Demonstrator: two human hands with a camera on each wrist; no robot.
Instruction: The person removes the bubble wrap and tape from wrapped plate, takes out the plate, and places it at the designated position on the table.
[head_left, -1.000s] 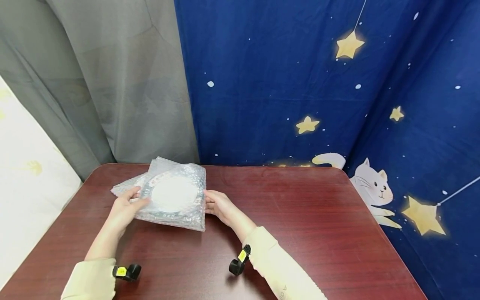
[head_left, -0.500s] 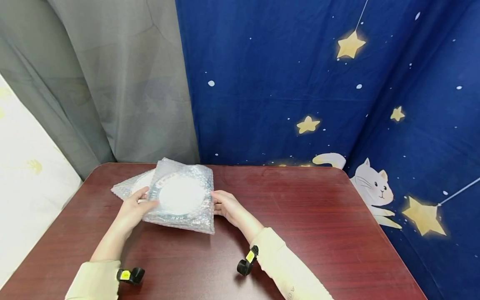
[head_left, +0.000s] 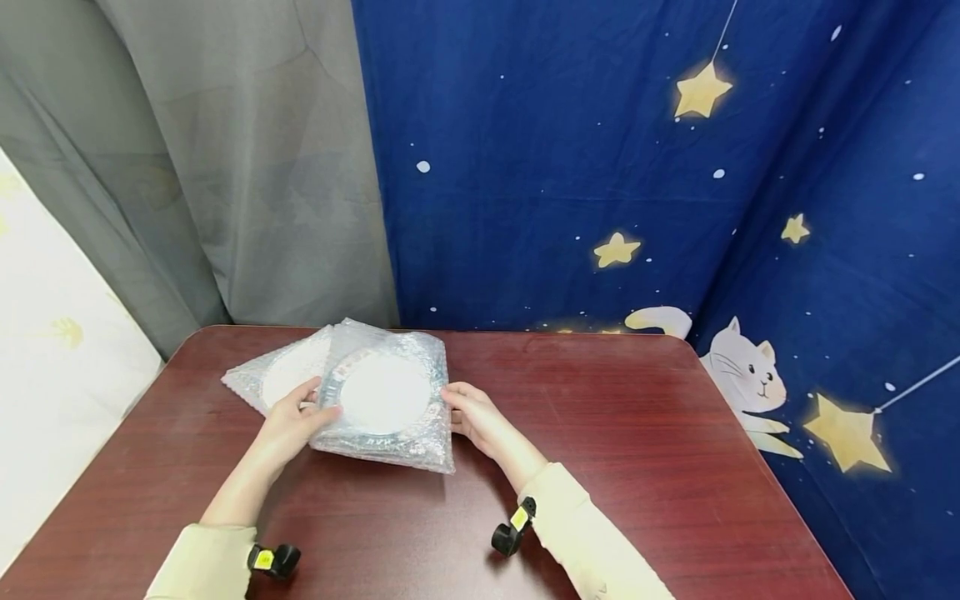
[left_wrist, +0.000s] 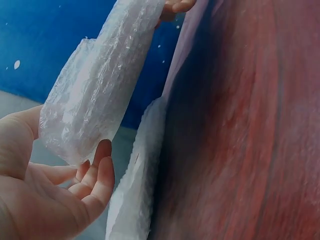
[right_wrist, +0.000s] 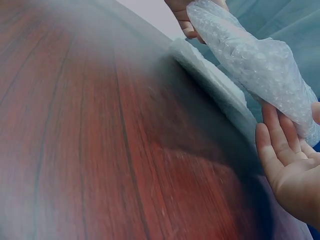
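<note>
Between both hands a bubble-wrapped package (head_left: 386, 396) is held above the table; a round white face with a dark printed border shows through the wrap. My left hand (head_left: 292, 425) grips its left edge, thumb on top and fingers beneath. At the right edge my right hand (head_left: 480, 417) pinches it, with fingers under the wrap in the right wrist view. A second bubble-wrapped package (head_left: 281, 375), also with a white round part, lies on the table behind the left hand, partly covered by the held one. What is inside the wrap cannot be told.
The dark red wooden table (head_left: 600, 433) extends to the right and front. Behind it hang a grey curtain (head_left: 285, 167) and a blue curtain (head_left: 540, 167) with stars. A white patterned surface (head_left: 60, 350) stands at the left.
Both hands have carried the held package to the right and slightly nearer. More of the second package on the table now shows; it has stayed in place.
</note>
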